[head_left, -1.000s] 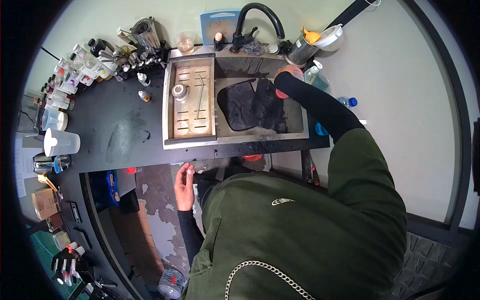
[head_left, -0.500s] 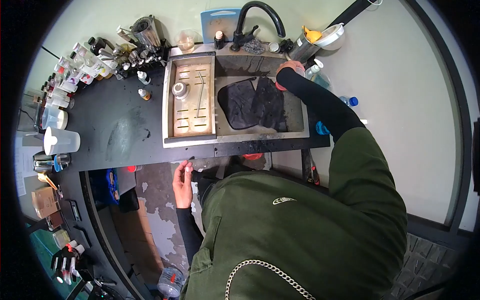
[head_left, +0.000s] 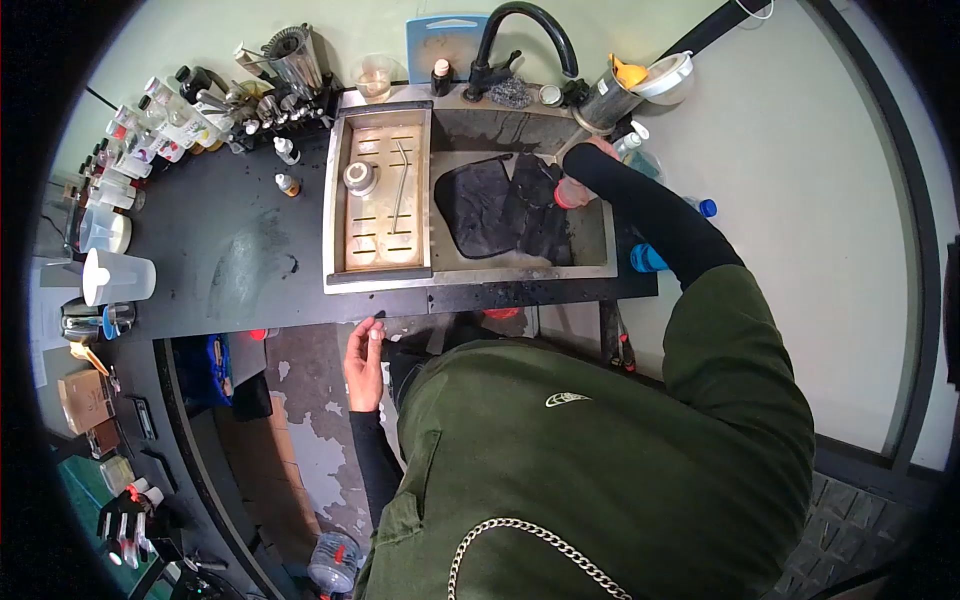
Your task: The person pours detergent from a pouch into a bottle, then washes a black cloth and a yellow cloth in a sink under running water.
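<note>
My right hand is over the back right corner of the sink, its fingers mostly hidden behind my black sleeve. Just below it, a clear container with a red end is tilted at the sink's right side. I cannot make out whether my fingers touch it. Wet black cloths lie spread on the sink bottom beside the container. My left hand hangs in front of the counter edge, loosely open, with nothing in it.
A slotted drain tray covers the sink's left part, bearing a round metal piece and a thin rod. Behind the sink rises a black faucet. To its right stands a steel pitcher; bottles line the counter's left back.
My right hand has shifted slightly right and back. The red-ended container now shows lower, below the hand. My left hand has hardly moved.
</note>
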`<state>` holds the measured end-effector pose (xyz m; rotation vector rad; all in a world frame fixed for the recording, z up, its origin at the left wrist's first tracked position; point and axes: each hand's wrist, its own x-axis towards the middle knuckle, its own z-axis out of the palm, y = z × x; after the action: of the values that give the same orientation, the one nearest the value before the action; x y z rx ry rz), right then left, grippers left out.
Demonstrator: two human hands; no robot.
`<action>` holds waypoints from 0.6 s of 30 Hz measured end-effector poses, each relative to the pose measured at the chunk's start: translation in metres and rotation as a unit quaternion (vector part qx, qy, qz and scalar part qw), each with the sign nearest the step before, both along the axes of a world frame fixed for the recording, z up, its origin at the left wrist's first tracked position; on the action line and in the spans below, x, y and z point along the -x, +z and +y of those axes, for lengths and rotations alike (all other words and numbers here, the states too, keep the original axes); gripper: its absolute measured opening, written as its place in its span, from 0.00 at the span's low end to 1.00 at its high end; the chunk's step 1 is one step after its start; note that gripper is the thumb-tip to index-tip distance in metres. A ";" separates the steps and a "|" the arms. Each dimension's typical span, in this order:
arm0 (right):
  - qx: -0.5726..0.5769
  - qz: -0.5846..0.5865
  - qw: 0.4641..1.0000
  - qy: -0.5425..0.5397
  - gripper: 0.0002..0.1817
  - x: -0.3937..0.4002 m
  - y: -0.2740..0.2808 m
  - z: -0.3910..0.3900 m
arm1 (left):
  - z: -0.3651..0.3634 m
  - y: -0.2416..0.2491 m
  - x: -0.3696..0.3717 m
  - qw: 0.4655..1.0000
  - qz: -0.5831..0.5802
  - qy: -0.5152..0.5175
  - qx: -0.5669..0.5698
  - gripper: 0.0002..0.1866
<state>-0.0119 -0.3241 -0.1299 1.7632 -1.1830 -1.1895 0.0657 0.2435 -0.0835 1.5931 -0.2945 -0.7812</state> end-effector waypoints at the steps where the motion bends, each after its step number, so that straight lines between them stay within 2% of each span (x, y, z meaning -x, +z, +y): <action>1: 0.083 0.011 0.996 -0.011 0.13 0.009 -0.037 -0.015 | -0.001 0.000 -0.001 1.000 0.002 -0.002 0.000 0.21; 3: -0.078 0.034 0.996 -0.038 0.15 0.013 -0.003 0.000 | -0.002 -0.002 -0.002 1.000 0.008 0.000 0.003 0.21; 5: -0.237 0.053 0.968 -0.062 0.17 0.011 0.034 0.018 | -0.003 -0.002 -0.003 1.000 0.012 0.000 0.004 0.21; 7: -0.230 0.082 0.967 -0.072 0.16 0.000 0.069 0.041 | -0.004 -0.005 -0.005 1.000 0.008 -0.002 0.004 0.21; 9: -0.224 0.113 0.964 -0.082 0.16 -0.001 0.081 0.047 | -0.004 -0.001 -0.008 1.000 0.002 -0.010 0.000 0.22; 11: -0.181 0.017 0.983 0.015 0.15 0.004 0.085 0.047 | -0.003 0.000 -0.009 1.000 -0.002 -0.019 -0.005 0.22; 12: -0.181 0.016 0.983 0.015 0.15 0.003 0.088 0.047 | -0.002 -0.001 -0.010 1.000 0.006 -0.014 -0.001 0.22; 15: -0.247 0.062 0.965 -0.064 0.18 -0.006 0.095 0.047 | -0.001 0.001 -0.013 1.000 0.002 -0.015 -0.009 0.23; 18: -0.303 0.033 0.952 -0.010 0.26 -0.007 0.094 0.055 | 0.000 0.006 -0.015 1.000 -0.002 -0.017 -0.018 0.23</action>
<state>-0.0052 -0.2687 -0.0362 2.1222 -0.8420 -1.7409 0.0805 0.2433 -0.0777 1.6278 -0.3127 -0.8148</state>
